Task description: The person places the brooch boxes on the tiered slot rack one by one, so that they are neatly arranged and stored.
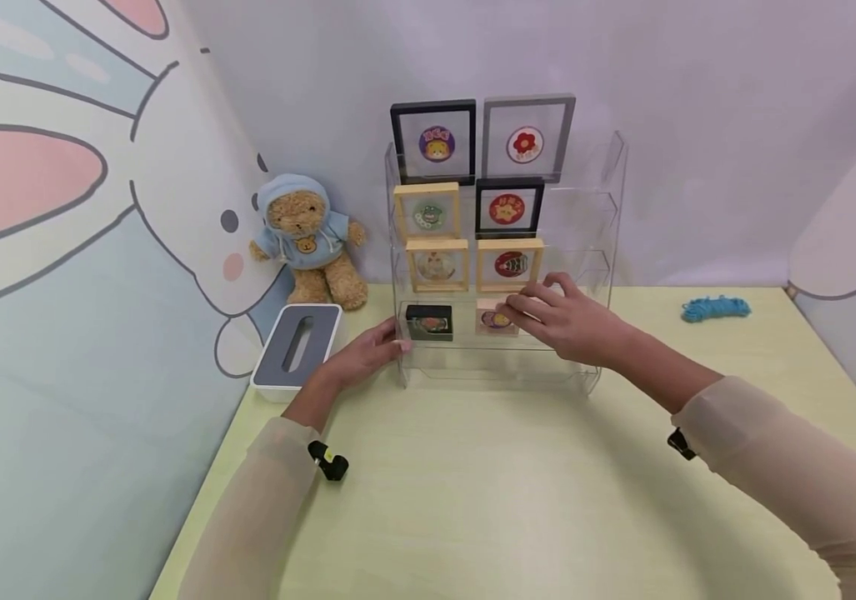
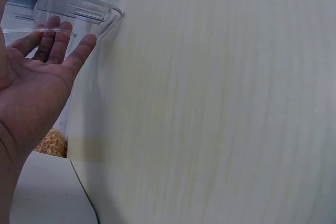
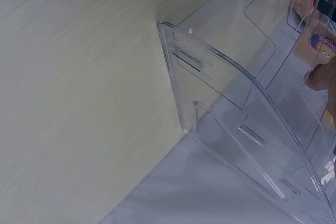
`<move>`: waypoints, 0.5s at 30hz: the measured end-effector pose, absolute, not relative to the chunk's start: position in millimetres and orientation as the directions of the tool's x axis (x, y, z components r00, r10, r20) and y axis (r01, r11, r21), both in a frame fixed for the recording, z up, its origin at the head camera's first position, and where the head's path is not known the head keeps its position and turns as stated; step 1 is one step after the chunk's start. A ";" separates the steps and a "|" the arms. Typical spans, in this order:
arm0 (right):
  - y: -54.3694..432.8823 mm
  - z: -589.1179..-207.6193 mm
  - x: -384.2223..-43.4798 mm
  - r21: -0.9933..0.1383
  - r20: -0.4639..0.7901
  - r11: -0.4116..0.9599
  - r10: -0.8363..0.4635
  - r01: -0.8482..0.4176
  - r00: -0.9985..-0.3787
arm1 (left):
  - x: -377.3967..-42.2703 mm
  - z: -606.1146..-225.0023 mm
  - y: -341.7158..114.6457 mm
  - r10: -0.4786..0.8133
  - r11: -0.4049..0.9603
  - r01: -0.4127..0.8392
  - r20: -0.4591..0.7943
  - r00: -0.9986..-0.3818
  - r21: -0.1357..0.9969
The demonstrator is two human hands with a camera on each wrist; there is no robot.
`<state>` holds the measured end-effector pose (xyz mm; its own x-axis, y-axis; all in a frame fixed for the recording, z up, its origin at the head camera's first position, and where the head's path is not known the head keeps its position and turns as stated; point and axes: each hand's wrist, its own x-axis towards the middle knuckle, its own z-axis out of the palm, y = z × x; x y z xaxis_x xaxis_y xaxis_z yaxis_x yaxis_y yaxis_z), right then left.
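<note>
A clear acrylic tiered rack (image 1: 503, 360) stands upright on the table. My right hand (image 1: 573, 325) pinches a small pale wooden frame (image 1: 486, 327) with a round cartoon picture on the lowest tier; the right wrist view shows the thumb (image 3: 321, 77) beside that picture. Against the rack's left side rests my left hand (image 1: 364, 357), its fingers extended in the left wrist view. Near it on the same tier sits a small black frame (image 1: 430, 323). Light wooden frames (image 1: 437, 290) and other black or grey frames (image 1: 528, 98) fill the tiers above.
A teddy bear (image 1: 315, 242) in a blue hoodie sits at the back left. In front of it is a white box with a grey slotted top (image 1: 281, 342). A blue cord bundle (image 1: 716, 308) lies at the right. Walls border the table (image 1: 473, 483).
</note>
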<state>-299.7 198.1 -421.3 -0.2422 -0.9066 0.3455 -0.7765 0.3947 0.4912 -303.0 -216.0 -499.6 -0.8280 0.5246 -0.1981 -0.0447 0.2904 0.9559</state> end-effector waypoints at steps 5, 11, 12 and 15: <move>196.9 -423.3 -296.3 0.438 0.330 0.432 -0.893 -0.788 -0.307 | -302.6 -501.4 -215.7 0.519 0.297 -0.054 -0.208 -0.829 0.953; 196.9 -428.0 -293.8 0.335 0.359 0.479 -0.861 -0.811 -0.360 | -299.0 -500.2 -213.2 0.503 0.289 -0.062 -0.207 -0.839 0.955; 197.0 -428.4 -293.5 0.322 0.363 0.486 -0.856 -0.813 -0.367 | -298.6 -499.7 -212.4 0.504 0.282 -0.063 -0.204 -0.839 0.957; 198.1 -429.1 -292.8 0.294 0.371 0.501 -0.845 -0.814 -0.386 | -296.8 -495.9 -209.5 0.503 0.280 -0.062 -0.202 -0.840 0.958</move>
